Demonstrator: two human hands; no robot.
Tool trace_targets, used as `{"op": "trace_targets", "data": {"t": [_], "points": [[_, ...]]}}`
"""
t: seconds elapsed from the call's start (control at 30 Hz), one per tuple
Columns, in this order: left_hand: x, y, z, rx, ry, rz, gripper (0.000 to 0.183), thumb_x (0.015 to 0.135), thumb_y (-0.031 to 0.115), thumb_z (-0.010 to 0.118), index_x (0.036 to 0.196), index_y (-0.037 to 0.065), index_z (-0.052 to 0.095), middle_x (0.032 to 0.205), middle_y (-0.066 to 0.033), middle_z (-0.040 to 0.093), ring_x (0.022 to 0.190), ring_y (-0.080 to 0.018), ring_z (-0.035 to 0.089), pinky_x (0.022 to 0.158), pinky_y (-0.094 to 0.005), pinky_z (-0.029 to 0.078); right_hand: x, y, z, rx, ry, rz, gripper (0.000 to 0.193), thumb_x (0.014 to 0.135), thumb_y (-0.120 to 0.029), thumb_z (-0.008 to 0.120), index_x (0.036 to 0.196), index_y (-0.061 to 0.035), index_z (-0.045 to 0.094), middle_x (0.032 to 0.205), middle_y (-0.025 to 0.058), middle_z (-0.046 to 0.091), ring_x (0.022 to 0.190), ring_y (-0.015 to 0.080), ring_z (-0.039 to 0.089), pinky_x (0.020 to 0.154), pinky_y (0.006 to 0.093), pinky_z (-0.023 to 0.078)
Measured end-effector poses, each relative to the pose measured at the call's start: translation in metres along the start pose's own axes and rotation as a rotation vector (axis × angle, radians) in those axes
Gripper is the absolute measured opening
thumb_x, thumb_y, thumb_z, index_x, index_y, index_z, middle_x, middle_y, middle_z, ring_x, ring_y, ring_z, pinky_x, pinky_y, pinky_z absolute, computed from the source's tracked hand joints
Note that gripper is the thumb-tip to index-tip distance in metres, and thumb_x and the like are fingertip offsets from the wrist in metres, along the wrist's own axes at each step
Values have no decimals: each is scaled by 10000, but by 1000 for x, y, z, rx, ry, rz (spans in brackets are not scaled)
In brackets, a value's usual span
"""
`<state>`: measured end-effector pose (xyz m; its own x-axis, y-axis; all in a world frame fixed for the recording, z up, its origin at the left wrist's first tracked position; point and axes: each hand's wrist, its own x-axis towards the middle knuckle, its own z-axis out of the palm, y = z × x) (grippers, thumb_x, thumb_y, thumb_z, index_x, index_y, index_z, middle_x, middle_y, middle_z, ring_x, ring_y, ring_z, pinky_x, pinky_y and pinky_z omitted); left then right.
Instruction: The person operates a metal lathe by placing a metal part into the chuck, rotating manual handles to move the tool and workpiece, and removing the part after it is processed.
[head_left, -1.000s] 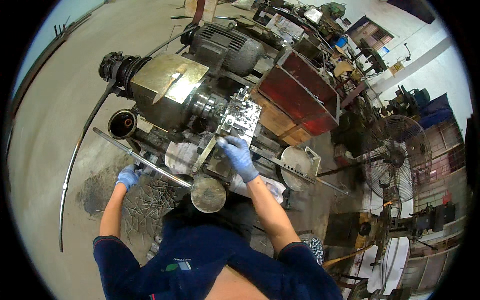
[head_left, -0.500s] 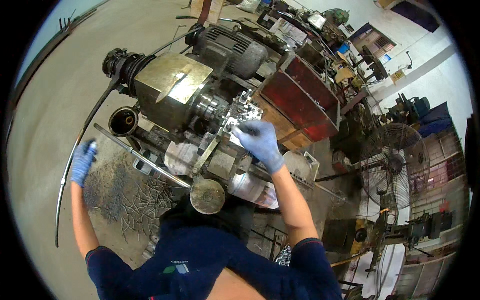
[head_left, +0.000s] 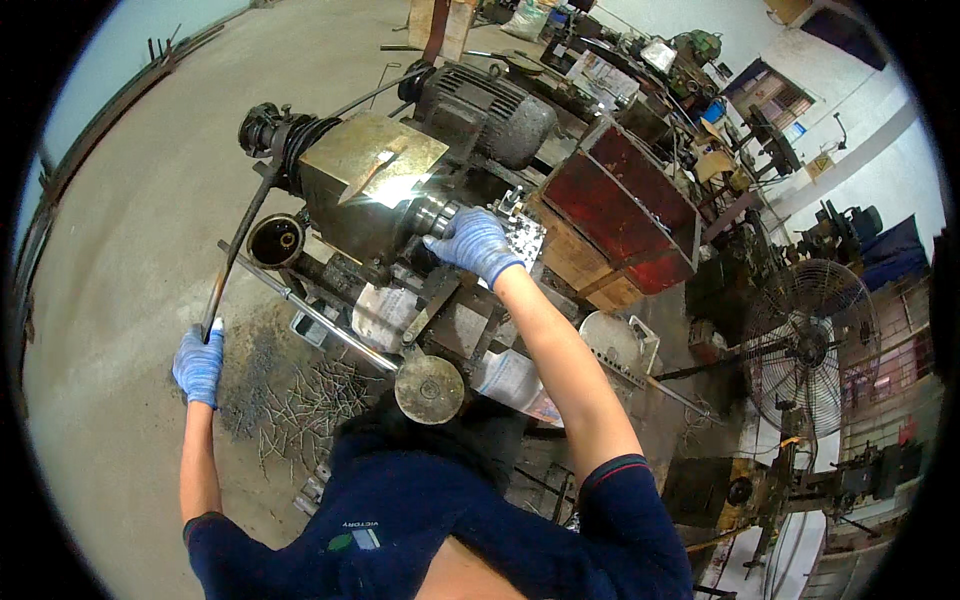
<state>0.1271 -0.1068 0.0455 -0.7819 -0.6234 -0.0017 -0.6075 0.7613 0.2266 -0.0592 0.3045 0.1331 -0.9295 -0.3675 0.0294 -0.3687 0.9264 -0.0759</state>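
Note:
My left hand point(head_left: 199, 365), in a blue-grey knit glove, is closed around the lower end of a long dark lever point(head_left: 240, 235). This lever runs down from the black ringed hub at the left end of a small lathe's headstock point(head_left: 335, 215). At the headstock's other end, my gloved right hand point(head_left: 475, 243) reaches to the shiny metal chuck point(head_left: 432, 213). Its fingers are curled at the chuck's face, and whatever they hold is hidden. Beneath and beside that hand lies the slide point(head_left: 525, 238), scattered with bright metal chips.
A ribbed motor point(head_left: 490, 115) stands behind the headstock. Right of it is a red metal bin point(head_left: 625, 205) on wood. Nearer me are a round metal disc point(head_left: 429, 389) and a long steel bar point(head_left: 320, 320). Thin rods point(head_left: 315, 400) litter the floor; a large fan point(head_left: 810, 345) stands right.
My left hand has gone from beside the lever to gripping it, and the lever has swung. My right hand has moved left from over the slide to the chuck. The view has shifted slightly.

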Motion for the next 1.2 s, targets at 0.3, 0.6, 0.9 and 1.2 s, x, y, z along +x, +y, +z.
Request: {"op": "trace_targets", "data": {"t": [0.3, 0.6, 0.9, 1.2], "points": [[15, 9, -5, -44, 49, 273, 499, 823, 488, 571, 984, 16, 589, 932, -235, 624, 872, -397, 600, 750, -476, 459, -7, 1, -3, -38, 83, 27, 554, 692, -537, 599, 706, 12, 676, 733, 205, 638, 727, 339, 631, 695, 426, 500], [-21, 153, -46, -910, -432, 837, 459, 926, 349, 530, 1127, -60, 591, 952, -105, 653, 834, -174, 594, 741, -301, 481, -100, -28, -14, 406, 674, -166, 386, 709, -450, 626, 595, -84, 670, 849, 149, 647, 858, 322, 574, 768, 423, 452], [-146, 282, -6, -849, -760, 1128, 290, 899, 257, 578, 940, -21, 651, 739, -25, 607, 680, -98, 515, 634, -262, 419, -214, -29, 7, 405, 397, 9, 394, 732, -469, 619, 717, -79, 670, 1056, 170, 597, 1039, 345, 498, 863, 417, 429], [-170, 285, 4, -1089, -1305, 620, 306, 898, 298, 558, 953, 3, 621, 769, -26, 609, 648, -116, 551, 606, -256, 446, -368, 105, 82, 103, 363, 881, 401, 752, -473, 604, 860, -95, 682, 799, 166, 632, 780, 338, 606, 741, 433, 478]]}}
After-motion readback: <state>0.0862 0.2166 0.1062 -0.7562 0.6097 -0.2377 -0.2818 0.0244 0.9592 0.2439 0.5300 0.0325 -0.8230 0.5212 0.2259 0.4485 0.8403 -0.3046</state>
